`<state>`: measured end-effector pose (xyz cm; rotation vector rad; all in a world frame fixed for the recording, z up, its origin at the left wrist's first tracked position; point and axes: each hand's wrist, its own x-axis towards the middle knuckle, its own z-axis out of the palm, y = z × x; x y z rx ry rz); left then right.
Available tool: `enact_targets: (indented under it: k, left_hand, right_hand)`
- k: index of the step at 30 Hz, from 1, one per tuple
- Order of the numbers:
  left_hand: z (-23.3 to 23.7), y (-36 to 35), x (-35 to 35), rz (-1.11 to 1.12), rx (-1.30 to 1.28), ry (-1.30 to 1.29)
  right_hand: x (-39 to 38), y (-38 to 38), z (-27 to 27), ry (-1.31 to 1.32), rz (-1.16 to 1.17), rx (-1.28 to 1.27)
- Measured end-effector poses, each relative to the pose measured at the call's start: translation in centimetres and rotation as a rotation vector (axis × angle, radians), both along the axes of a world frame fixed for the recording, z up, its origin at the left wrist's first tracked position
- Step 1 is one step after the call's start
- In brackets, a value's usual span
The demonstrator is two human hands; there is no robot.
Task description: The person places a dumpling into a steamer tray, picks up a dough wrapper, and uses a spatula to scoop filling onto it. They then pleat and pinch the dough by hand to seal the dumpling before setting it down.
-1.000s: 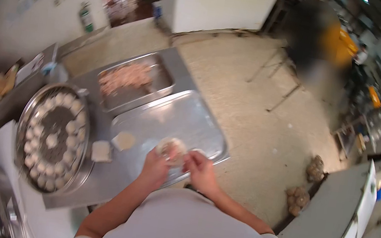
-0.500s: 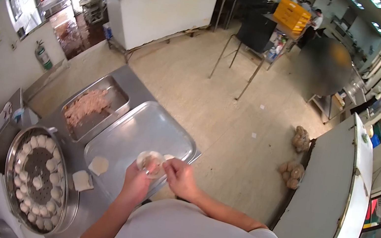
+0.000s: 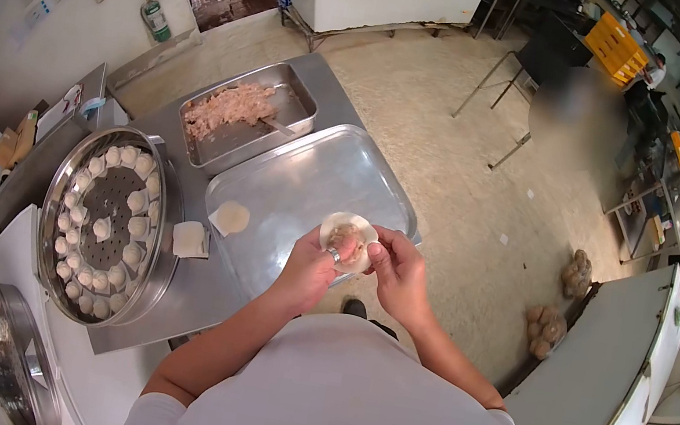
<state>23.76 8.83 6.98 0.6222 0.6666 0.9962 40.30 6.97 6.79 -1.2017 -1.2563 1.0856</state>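
A round dough wrapper (image 3: 362,228) with pinkish meat filling in its middle is held over the near edge of the flat metal tray (image 3: 293,171). My left hand (image 3: 304,273) cups it from the left, thumb at the filling, where a shiny metal band shows. My right hand (image 3: 402,283) pinches the wrapper's right rim between thumb and fingers. Another flat dough round (image 3: 230,218) lies at the tray's left edge, beside a stack of white squares (image 3: 191,240). Farther left, a round perforated steamer (image 3: 123,189) holds several white filled dumplings (image 3: 137,227).
Behind the tray sits a deep metal pan (image 3: 296,99) of minced meat filling (image 3: 232,109), a utensil handle (image 3: 278,125) sticking out. Another steamer ring (image 3: 0,337) stands at lower left. A white chest (image 3: 598,378) and bags of round produce (image 3: 546,330) are on the right.
My head view has tilted down and turned left, so the table appears farther right and higher. My right hand's fingers have opened out along the wrapper's rim, and the wrapper faces up more fully.
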Motion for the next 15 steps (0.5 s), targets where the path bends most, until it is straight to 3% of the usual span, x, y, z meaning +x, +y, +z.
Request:
enact_targets:
  k: [12, 15]
  left_hand:
    - [-0.8, -0.3, -1.3, 0.029, 0.009, 0.205]
    - [-1.4, -0.3, -1.5, 0.060, -0.022, 0.099]
  right_hand:
    - [-0.5, 0.0, -0.7, -0.103, 0.029, -0.051]
    - [-1.0, 0.1, -1.0, -0.225, 0.004, 0.052]
